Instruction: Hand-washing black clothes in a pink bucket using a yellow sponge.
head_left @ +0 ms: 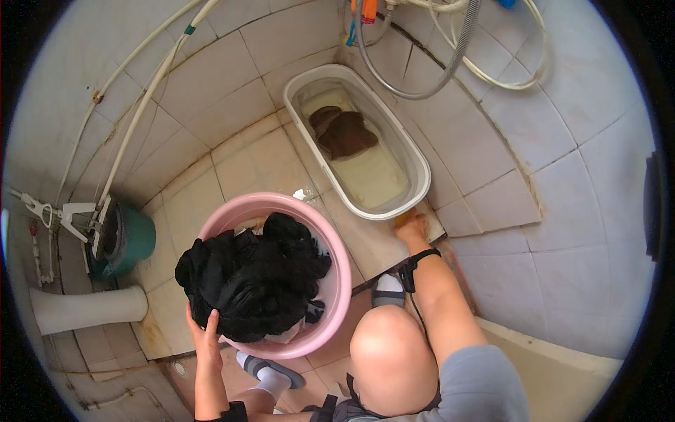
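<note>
A round pink basin stands on the tiled floor, heaped with black wet clothes that spill over its left rim. My left hand rests on the near left rim, fingers against the black cloth. My right hand reaches to the near end of a long white rectangular tub and touches the floor by its rim, next to something small and orange. The tub holds murky water and a brown garment.
A green bucket stands at the left under white pipes. A hose loops on the tiled wall at the top. A white pedestal base lies lower left. My knee and socked feet in sandals fill the bottom.
</note>
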### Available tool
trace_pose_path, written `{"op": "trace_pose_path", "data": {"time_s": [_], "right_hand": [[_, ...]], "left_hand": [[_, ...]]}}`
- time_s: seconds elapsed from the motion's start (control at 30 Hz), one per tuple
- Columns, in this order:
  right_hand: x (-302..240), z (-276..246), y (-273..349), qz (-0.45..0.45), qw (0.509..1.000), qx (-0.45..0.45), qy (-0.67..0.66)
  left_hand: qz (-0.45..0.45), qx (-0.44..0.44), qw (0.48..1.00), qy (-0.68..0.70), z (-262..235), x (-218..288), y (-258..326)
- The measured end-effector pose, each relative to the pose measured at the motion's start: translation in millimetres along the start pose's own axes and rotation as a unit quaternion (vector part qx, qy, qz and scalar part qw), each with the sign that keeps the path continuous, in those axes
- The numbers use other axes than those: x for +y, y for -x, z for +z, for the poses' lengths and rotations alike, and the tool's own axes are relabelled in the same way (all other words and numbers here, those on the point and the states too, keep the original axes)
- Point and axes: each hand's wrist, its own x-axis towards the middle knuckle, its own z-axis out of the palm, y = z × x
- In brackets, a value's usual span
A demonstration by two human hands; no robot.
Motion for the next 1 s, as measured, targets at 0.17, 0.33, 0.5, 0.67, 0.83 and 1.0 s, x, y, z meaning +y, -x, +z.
{"op": "trace_pose_path", "data": {"time_s": [0.17, 0.33, 0.5, 0.67, 0.83, 1.0], "right_hand": [[31, 3, 12, -0.141, 0.982, 0.016, 0.126], [61, 7, 42, -0.314, 0.927, 0.096, 0.18], [74, 16, 52, -0.41, 0.863, 0.167, 0.243], [99, 15, 54, -0.464, 0.834, 0.154, 0.255], [108, 22, 42, -0.418, 0.907, 0.031, -0.047], [86, -20, 59, -0.181, 0.869, -0.213, -0.409]], "left_hand": [[0.01, -0.002, 1.0, 0.011, -11, -13, -12], [0.021, 0.006, 0.999, 0.047, 5, -6, -1], [0.068, -0.013, 0.997, 0.017, 0, -12, -3], [0.112, -0.019, 0.986, -0.123, 5, -11, 2], [0.114, 0.028, 0.989, -0.094, -6, -13, -6], [0.144, 0.046, 0.988, -0.032, -25, -39, -25]]}}
